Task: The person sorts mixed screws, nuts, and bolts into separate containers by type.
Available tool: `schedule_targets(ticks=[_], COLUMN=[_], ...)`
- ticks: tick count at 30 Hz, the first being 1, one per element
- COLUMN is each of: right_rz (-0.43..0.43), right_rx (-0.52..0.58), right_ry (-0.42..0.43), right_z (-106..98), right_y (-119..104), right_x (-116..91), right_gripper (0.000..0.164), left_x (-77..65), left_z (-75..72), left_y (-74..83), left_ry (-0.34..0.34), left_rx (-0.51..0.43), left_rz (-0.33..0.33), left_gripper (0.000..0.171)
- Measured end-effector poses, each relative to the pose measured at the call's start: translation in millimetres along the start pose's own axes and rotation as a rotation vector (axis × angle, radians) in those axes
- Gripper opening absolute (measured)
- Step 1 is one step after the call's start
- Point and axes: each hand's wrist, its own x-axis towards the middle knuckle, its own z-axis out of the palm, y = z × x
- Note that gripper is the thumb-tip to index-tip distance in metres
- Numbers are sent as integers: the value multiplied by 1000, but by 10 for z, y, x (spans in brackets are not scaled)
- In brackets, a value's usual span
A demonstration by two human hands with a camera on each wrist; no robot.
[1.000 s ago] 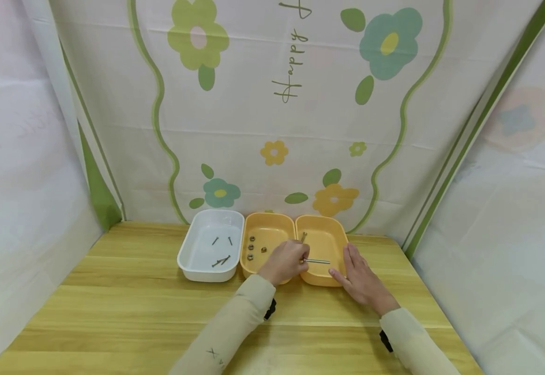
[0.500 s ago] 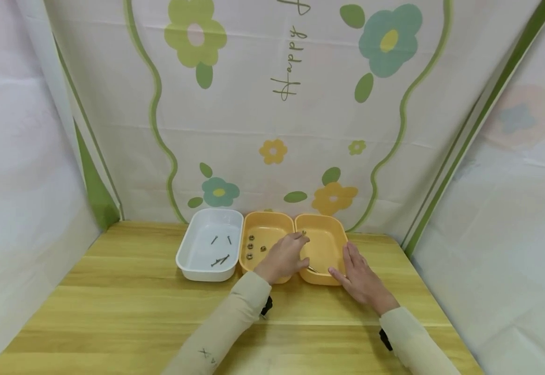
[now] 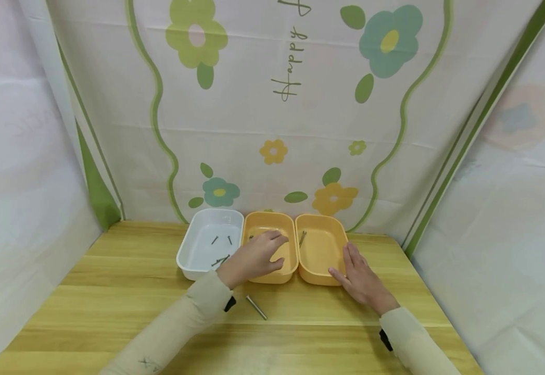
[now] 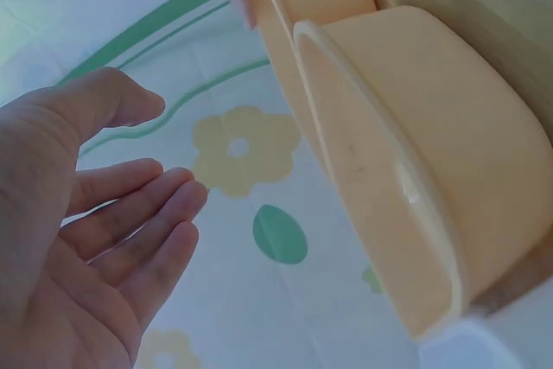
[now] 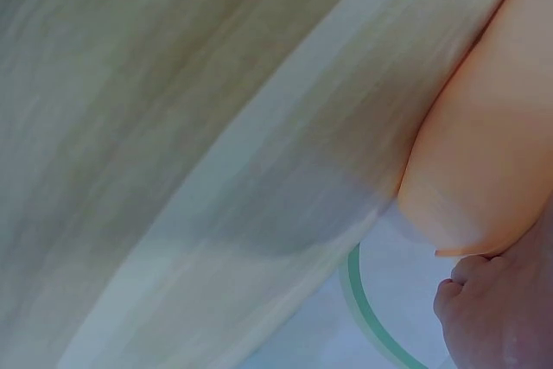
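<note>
In the head view my left hand (image 3: 253, 258) hovers over the middle orange tray (image 3: 292, 271), fingers loosely bent and apart. The left wrist view shows that hand (image 4: 104, 205) with nothing in it. My right hand (image 3: 365, 281) rests against the right orange tray (image 3: 321, 278), straight fingers along its right side and thumb at the front rim. Inside that tray, near its left wall, lies a bolt (image 3: 302, 238). A longer metal bolt (image 3: 256, 307) lies on the table in front of the trays. My left hand hides most of the middle tray's contents.
A white tray (image 3: 186, 266) with several small screws (image 3: 223, 259) stands left of the orange ones. All three sit side by side on the wooden table (image 3: 127, 307), close to a flowered cloth wall (image 3: 235, 120). Cloth also hangs at both sides.
My left hand, which gripped a metal rod over the right tray, has let go and moved left over the middle tray. The bolt on the table has come into view. My right hand stays put.
</note>
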Motion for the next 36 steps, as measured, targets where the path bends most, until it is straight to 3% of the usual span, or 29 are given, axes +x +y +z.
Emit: schedule_targets(ticks=[7, 18, 28, 36], right_rz=[-5, -3, -2, -11], right_rx=[1, -6, -4, -8], right_ry=[10, 9, 5, 10], right_z=[-13, -25, 4, -11], right_y=[-11, -31, -26, -23], right_x=[-5, -21, -25, -15], right_gripper=[95, 94, 94, 94], left_x=[-350, -793, -930, -933], left_z=[-140, -29, 184, 284], left_y=[-34, -116, -167, -200], left_ry=[-53, -195, -217, -290], left_rx=[84, 17, 91, 36], left_rz=[74, 117, 165, 94], left_gripper=[40, 33, 29, 32])
